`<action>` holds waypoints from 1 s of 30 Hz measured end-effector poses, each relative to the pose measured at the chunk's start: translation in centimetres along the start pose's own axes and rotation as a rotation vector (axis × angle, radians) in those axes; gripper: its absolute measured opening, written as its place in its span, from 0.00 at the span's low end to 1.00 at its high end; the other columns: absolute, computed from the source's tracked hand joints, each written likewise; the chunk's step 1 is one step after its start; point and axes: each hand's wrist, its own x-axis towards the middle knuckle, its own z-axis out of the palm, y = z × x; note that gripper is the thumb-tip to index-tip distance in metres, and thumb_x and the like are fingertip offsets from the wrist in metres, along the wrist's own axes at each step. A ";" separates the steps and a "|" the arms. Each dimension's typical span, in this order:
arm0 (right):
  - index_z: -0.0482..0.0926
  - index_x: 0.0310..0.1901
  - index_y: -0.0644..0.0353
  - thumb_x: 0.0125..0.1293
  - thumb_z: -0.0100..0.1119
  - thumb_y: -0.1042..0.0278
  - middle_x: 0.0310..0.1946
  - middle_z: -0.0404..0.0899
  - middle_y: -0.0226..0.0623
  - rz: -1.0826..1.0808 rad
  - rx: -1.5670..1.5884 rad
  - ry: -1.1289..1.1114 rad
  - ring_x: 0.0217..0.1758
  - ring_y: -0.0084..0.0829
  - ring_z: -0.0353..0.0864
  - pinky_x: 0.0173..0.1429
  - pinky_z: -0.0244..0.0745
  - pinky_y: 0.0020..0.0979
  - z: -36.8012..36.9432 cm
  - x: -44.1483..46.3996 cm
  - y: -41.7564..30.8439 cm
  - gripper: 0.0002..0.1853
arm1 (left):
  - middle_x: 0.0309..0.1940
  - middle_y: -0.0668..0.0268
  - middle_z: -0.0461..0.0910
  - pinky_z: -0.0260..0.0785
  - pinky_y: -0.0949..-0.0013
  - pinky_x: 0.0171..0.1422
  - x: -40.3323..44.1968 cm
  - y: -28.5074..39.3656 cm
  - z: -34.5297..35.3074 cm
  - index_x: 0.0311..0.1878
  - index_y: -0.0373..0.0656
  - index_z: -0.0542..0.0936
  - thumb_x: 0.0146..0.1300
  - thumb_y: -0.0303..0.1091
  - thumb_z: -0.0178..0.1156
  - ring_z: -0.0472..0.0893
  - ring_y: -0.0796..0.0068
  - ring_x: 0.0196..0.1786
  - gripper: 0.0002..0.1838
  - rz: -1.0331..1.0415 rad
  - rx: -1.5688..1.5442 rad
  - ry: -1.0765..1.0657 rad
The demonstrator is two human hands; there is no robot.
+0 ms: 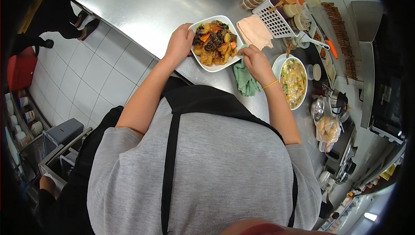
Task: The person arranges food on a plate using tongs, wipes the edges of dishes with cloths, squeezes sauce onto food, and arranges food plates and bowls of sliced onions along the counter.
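A white square bowl (234, 59) filled with glazed brown chunks, dark mushroom-like pieces and carrot slices (215, 42) is in front of me, over the steel counter. My left hand (179, 44) grips its left rim, with the fingers partly hidden beneath the edge. At the opposite rim, my right hand (257, 63) pinches a green cloth (247, 79), which hangs down beside the bowl. The cloth's upper end touches the bowl's right corner. Whether the bowl rests on the counter or is slightly lifted, I cannot tell.
A peach cloth (254, 32) lies beyond the bowl, next to a white basket (272, 18) of sauce bottles. Right of my arm stands a white oval bowl of soupy food (293, 83). Metal bowls (318, 108) sit farther right. Another person's legs (65, 17) show at the upper left.
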 end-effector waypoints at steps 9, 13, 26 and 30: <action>0.77 0.33 0.64 0.55 0.45 0.74 0.32 0.74 0.48 0.063 0.077 0.014 0.37 0.47 0.75 0.46 0.69 0.40 1.3 -0.9 -2.3 0.10 | 0.34 0.51 0.77 0.73 0.69 0.22 -0.3 0.9 -0.3 0.47 0.29 0.72 0.62 0.29 0.41 0.78 0.65 0.24 0.16 -0.028 -0.001 -0.019; 0.78 0.34 0.63 0.55 0.45 0.72 0.34 0.76 0.47 0.091 0.031 -0.062 0.38 0.46 0.75 0.46 0.69 0.41 1.2 -0.6 -2.6 0.11 | 0.33 0.51 0.77 0.72 0.69 0.22 -0.3 0.7 -0.3 0.47 0.30 0.73 0.62 0.29 0.42 0.78 0.65 0.24 0.16 -0.043 -0.009 -0.020; 0.79 0.38 0.64 0.54 0.44 0.72 0.34 0.78 0.44 0.237 0.221 -0.145 0.37 0.36 0.77 0.47 0.70 0.31 0.7 -0.2 -1.8 0.14 | 0.33 0.50 0.76 0.71 0.69 0.21 -0.4 0.6 -0.3 0.46 0.29 0.73 0.62 0.29 0.42 0.78 0.66 0.22 0.16 -0.031 -0.032 -0.026; 0.79 0.37 0.63 0.55 0.44 0.71 0.34 0.78 0.47 0.210 0.216 -0.145 0.38 0.40 0.77 0.46 0.70 0.33 0.8 -0.3 -1.6 0.13 | 0.26 0.57 0.76 0.69 0.72 0.20 -0.2 -0.2 0.2 0.50 0.32 0.71 0.63 0.31 0.42 0.75 0.73 0.17 0.17 0.011 -0.003 0.004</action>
